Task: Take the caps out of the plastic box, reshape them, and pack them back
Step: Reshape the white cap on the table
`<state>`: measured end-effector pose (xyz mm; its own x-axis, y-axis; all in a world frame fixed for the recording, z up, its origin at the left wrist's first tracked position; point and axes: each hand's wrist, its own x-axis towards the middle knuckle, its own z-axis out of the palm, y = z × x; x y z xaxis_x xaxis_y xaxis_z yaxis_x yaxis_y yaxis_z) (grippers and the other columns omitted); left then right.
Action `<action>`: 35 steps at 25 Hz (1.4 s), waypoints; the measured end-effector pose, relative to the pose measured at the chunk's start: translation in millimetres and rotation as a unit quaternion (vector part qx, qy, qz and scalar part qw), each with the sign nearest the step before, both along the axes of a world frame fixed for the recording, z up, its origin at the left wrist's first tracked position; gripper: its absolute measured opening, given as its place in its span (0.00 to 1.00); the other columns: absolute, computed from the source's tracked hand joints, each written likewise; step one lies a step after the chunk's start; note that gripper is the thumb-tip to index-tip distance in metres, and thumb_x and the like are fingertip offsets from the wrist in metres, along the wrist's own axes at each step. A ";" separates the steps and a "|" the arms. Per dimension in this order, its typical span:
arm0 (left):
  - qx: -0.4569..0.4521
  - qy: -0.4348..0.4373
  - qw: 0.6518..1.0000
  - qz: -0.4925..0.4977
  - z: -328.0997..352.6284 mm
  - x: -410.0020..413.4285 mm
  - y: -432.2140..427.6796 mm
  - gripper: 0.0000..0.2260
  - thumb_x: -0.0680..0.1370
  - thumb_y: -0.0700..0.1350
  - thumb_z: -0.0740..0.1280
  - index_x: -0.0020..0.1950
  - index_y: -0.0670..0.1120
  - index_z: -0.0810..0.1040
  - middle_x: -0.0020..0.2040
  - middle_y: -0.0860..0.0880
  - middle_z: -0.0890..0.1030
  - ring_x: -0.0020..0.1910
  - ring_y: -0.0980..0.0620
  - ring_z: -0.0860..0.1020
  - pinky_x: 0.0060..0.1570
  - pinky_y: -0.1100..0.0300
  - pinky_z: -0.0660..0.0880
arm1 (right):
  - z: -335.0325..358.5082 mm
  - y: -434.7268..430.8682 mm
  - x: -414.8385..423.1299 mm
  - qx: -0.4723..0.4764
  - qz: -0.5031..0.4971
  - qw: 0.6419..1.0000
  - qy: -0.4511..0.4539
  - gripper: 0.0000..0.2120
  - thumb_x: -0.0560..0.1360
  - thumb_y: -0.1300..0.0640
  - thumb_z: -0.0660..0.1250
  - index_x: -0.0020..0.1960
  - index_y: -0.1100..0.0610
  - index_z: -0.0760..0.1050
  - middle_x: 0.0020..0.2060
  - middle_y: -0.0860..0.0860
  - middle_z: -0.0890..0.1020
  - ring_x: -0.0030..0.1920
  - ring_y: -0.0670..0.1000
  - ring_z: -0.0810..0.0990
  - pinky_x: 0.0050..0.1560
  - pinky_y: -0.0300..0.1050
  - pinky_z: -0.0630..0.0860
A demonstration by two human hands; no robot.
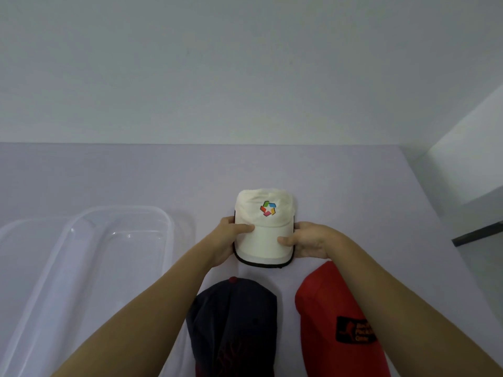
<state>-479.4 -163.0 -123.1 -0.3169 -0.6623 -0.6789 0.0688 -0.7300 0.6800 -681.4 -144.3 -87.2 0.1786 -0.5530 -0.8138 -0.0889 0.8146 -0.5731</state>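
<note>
A white cap (264,227) with a multicoloured logo and a dark-edged brim is held out over the table's middle. My left hand (228,240) grips its left side, thumb on the brim. My right hand (307,240) grips its right side the same way. A dark navy cap (234,322) lies on the table under my left forearm. A red cap (334,322) with a black patch lies to its right, partly hidden by my right forearm. The clear plastic box (171,229) stands at the left with nothing visible in it.
The pale lilac table (353,186) meets a white wall at the back. A second clear plastic piece, perhaps the lid (16,235), lies at the far left against the box. The table's right edge runs past the red cap, with a dark ledge (476,235) beyond.
</note>
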 end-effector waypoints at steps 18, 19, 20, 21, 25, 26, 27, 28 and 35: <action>-0.327 -0.224 0.908 -0.137 23.0 2.9 -24.1 0.09 0.80 0.46 0.62 0.59 0.50 0.74 0.50 0.51 0.79 0.40 0.53 0.76 0.35 0.68 0.72 | 1.3 -24.3 -12.9 -0.406 0.191 0.850 0.275 0.21 0.78 0.54 0.62 0.70 0.53 0.64 0.57 0.43 0.70 0.36 0.42 0.74 0.39 0.30 0.67; -0.330 -0.228 0.906 -0.133 22.6 2.8 -26.3 0.07 0.80 0.47 0.62 0.57 0.50 0.75 0.48 0.50 0.79 0.39 0.53 0.77 0.34 0.68 0.73 | 0.1 -26.4 -11.8 -0.393 0.185 0.861 0.262 0.17 0.78 0.54 0.62 0.67 0.54 0.67 0.53 0.44 0.73 0.36 0.41 0.73 0.38 0.30 0.66; -0.336 -0.238 0.901 -0.135 22.3 4.1 -28.9 0.07 0.80 0.47 0.63 0.56 0.49 0.75 0.48 0.50 0.79 0.38 0.53 0.77 0.35 0.68 0.74 | -1.5 -28.5 -12.8 -0.385 0.185 0.866 0.258 0.14 0.78 0.54 0.62 0.62 0.55 0.70 0.49 0.45 0.74 0.36 0.41 0.72 0.37 0.31 0.66; -0.349 -0.258 0.888 -0.151 22.3 6.1 -31.9 0.07 0.79 0.48 0.63 0.55 0.49 0.76 0.47 0.50 0.79 0.38 0.53 0.77 0.36 0.67 0.74 | -3.1 -30.5 -15.5 -0.384 0.194 0.863 0.266 0.10 0.78 0.53 0.63 0.57 0.56 0.71 0.45 0.46 0.75 0.35 0.41 0.71 0.36 0.32 0.66; -0.372 -0.362 0.827 -0.218 19.6 14.1 -40.9 0.09 0.77 0.53 0.65 0.49 0.48 0.75 0.40 0.54 0.76 0.38 0.54 0.73 0.36 0.65 0.68 | -7.7 -36.3 -27.7 -0.398 0.257 0.821 0.318 0.13 0.75 0.49 0.66 0.56 0.55 0.71 0.48 0.49 0.76 0.43 0.47 0.74 0.41 0.39 0.69; -0.362 -0.359 0.833 -0.215 20.5 13.1 -40.9 0.10 0.77 0.54 0.64 0.51 0.48 0.75 0.41 0.53 0.76 0.38 0.53 0.74 0.36 0.65 0.69 | -7.8 -37.1 -27.9 -0.392 0.263 0.824 0.313 0.16 0.75 0.49 0.66 0.59 0.53 0.71 0.52 0.49 0.76 0.49 0.48 0.74 0.46 0.41 0.71; -0.351 -0.346 0.845 -0.207 22.7 10.7 -40.7 0.11 0.78 0.54 0.63 0.54 0.49 0.75 0.44 0.52 0.76 0.38 0.53 0.76 0.37 0.65 0.70 | -6.6 -37.6 -26.2 -0.386 0.261 0.833 0.297 0.18 0.75 0.49 0.67 0.63 0.51 0.70 0.56 0.49 0.75 0.54 0.47 0.73 0.51 0.42 0.71; -0.343 -0.330 0.857 -0.199 26.4 7.8 -40.6 0.11 0.78 0.54 0.62 0.57 0.49 0.74 0.46 0.51 0.77 0.37 0.53 0.78 0.36 0.66 0.71 | -4.9 -37.7 -23.1 -0.379 0.251 0.847 0.275 0.19 0.75 0.50 0.66 0.64 0.50 0.70 0.57 0.49 0.74 0.56 0.47 0.72 0.53 0.42 0.70; -0.347 -0.357 0.843 -0.206 32.0 -0.9 -41.6 0.11 0.79 0.53 0.61 0.48 0.46 0.74 0.42 0.50 0.78 0.30 0.53 0.79 0.33 0.65 0.72 | -3.0 -41.4 -8.1 -0.349 0.225 0.847 0.332 0.10 0.79 0.48 0.59 0.51 0.54 0.74 0.47 0.50 0.78 0.48 0.52 0.76 0.45 0.44 0.72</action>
<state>-480.2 -204.6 -91.1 -0.2912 -0.9120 -0.2889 -0.7003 -0.0025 0.7139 -689.5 -185.6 -90.2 0.1316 -0.9383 -0.3199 -0.7916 0.0948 -0.6037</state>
